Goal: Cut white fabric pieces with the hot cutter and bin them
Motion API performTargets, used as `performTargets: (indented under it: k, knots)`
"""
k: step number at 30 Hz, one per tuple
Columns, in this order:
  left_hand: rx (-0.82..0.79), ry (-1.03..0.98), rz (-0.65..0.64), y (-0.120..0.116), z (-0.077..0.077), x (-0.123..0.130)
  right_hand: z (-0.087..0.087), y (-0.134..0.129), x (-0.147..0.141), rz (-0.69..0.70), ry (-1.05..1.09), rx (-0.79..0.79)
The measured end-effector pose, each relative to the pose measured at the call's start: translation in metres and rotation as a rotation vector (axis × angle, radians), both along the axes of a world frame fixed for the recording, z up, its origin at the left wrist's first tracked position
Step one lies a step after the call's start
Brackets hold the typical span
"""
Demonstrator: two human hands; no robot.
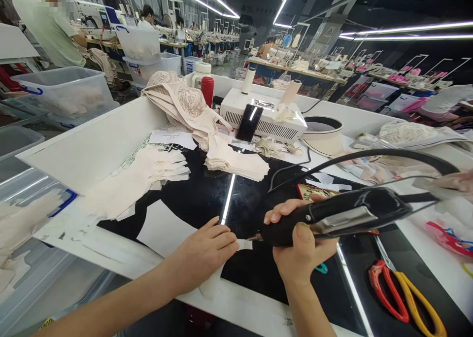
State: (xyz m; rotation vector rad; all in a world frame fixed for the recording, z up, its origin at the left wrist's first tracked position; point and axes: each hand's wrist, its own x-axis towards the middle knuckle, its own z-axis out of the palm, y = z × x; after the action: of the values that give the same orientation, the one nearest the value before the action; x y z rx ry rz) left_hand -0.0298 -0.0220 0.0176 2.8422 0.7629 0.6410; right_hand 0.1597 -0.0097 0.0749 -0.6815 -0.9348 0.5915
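Note:
My right hand [305,251] is wrapped round a black corded hand tool [347,211] with a metal lever along its side; its exact kind is unclear. The tool's narrow tip points left and meets a small white strip [244,245]. My left hand [209,246] holds the strip's other end, its fingers together and palm down over the black tabletop [185,191]. Under and beside that wrist lies a white sheet [166,228]. Beyond it are stacked beige fabric pieces [148,169], with a second beige stack [236,159] farther back.
Scissors with red and yellow handles [402,292] lie at right. A phone [250,122] leans on a white vented box [266,113]. The tool's black cable [384,153] arches across the right side. Raised white walls [84,150] edge the table; plastic bins [70,88] stand left.

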Motion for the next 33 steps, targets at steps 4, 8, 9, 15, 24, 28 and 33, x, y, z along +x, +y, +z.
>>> performTargets:
  k: [4,8,9,15,24,28,33]
  knots:
    - [-0.024,0.001,-0.007,0.001,-0.001,-0.001,-0.002,-0.001,0.0,0.018,-0.017,-0.003]
    - [-0.031,-0.006,-0.008,0.001,-0.003,-0.002,-0.001,-0.001,0.0,0.013,-0.012,0.003]
    - [-0.035,-0.005,-0.008,0.002,-0.004,-0.002,0.0,-0.001,0.0,0.009,0.001,0.007]
    - [-0.061,0.001,-0.009,0.002,-0.004,-0.004,0.005,-0.006,-0.003,0.051,0.044,0.024]
    - [-0.077,0.008,-0.025,0.002,0.004,-0.003,-0.003,-0.014,-0.01,0.119,0.005,0.019]
    - [-0.08,0.011,-0.022,0.002,0.004,-0.004,-0.007,-0.014,-0.01,0.123,-0.015,0.019]
    - [-0.082,0.021,-0.018,0.002,0.001,-0.005,-0.002,-0.014,-0.006,0.103,0.004,0.031]
